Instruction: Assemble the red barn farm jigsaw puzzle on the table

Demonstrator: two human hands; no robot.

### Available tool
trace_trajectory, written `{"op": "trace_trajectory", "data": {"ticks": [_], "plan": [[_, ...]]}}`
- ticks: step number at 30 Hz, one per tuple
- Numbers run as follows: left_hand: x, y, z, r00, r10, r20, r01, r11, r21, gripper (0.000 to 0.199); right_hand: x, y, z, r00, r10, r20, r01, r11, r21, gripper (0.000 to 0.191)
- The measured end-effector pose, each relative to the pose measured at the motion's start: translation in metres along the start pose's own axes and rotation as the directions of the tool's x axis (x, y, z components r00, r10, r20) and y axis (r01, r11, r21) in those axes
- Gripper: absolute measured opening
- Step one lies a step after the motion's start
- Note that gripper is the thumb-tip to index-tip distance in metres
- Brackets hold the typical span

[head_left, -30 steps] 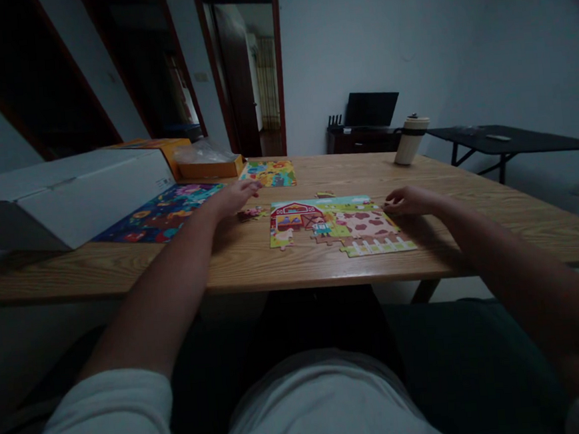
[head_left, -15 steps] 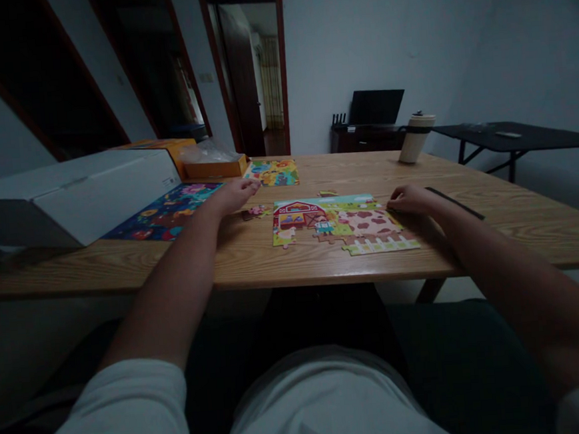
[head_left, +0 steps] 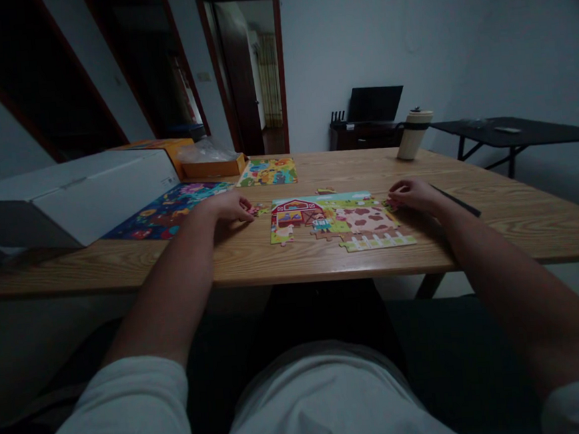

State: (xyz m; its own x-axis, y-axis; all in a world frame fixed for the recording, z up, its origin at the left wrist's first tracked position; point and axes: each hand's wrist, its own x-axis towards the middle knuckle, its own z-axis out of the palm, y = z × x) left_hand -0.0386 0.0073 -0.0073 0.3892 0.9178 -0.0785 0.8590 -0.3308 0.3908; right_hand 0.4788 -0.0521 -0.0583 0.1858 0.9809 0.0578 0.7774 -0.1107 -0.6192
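Note:
A partly assembled farm jigsaw puzzle [head_left: 360, 221] lies on the wooden table, showing a red barn, a spotted cow and a white fence, with a gap along its lower edge. To its left, my left hand [head_left: 231, 207] has its fingers curled down around a pinkish puzzle piece [head_left: 255, 210]. My right hand [head_left: 412, 195] is at the puzzle's upper right edge, fingertips pinched on a small dark-pink puzzle piece [head_left: 391, 203], partly hidden by the fingers. A loose puzzle piece [head_left: 325, 191] lies just beyond the top edge.
A blue finished puzzle [head_left: 153, 214] and a yellow animal puzzle [head_left: 270, 171] lie at the left and back. A white box [head_left: 91, 186] and an orange box tray [head_left: 213, 168] with plastic stand left. A cup [head_left: 413, 137] stands back right; a dark thin strip [head_left: 456, 200] lies beside my right hand.
My left hand has come down and nearer, from above the loose pieces onto the pinkish one. My right hand has barely shifted, and a dark-pink piece now shows at its fingertips.

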Motion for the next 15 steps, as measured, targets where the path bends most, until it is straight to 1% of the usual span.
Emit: {"op": "trace_trajectory", "data": {"ticks": [3, 6, 8, 10, 12, 13, 15], "plan": [[0.001, 0.001, -0.001, 0.994, -0.071, 0.080, 0.067, 0.997, 0.047, 0.029, -0.001, -0.001, 0.001, 1.000, -0.013, 0.027, 0.013, 0.999, -0.033, 0.019], [-0.003, 0.012, -0.001, 0.993, -0.078, 0.085, 0.078, 0.997, 0.003, 0.041, -0.003, -0.003, 0.000, 0.999, -0.029, 0.016, 0.030, 0.995, -0.099, 0.022], [-0.011, 0.026, -0.001, 0.993, -0.049, 0.104, 0.048, 0.999, 0.015, 0.051, -0.005, -0.005, -0.001, 0.999, -0.042, 0.004, 0.042, 0.991, -0.127, 0.023], [-0.022, 0.042, -0.001, 0.993, 0.017, 0.114, -0.026, 0.997, 0.076, 0.056, -0.006, -0.007, -0.001, 0.998, -0.055, -0.001, 0.055, 0.990, -0.132, 0.023], [-0.034, 0.053, -0.001, 0.993, 0.063, 0.104, -0.079, 0.984, 0.161, 0.058, -0.008, -0.008, -0.001, 0.998, -0.063, 0.001, 0.063, 0.990, -0.127, 0.023], [-0.040, 0.056, -0.001, 0.994, 0.064, 0.090, -0.081, 0.976, 0.203, 0.060, -0.008, -0.008, -0.001, 0.998, -0.062, 0.006, 0.062, 0.990, -0.123, 0.023], [-0.048, 0.053, -0.001, 0.999, 0.025, 0.041, -0.035, 0.961, 0.275, 0.065, -0.009, -0.009, -0.001, 0.998, -0.056, 0.022, 0.058, 0.992, -0.117, 0.023]]}}
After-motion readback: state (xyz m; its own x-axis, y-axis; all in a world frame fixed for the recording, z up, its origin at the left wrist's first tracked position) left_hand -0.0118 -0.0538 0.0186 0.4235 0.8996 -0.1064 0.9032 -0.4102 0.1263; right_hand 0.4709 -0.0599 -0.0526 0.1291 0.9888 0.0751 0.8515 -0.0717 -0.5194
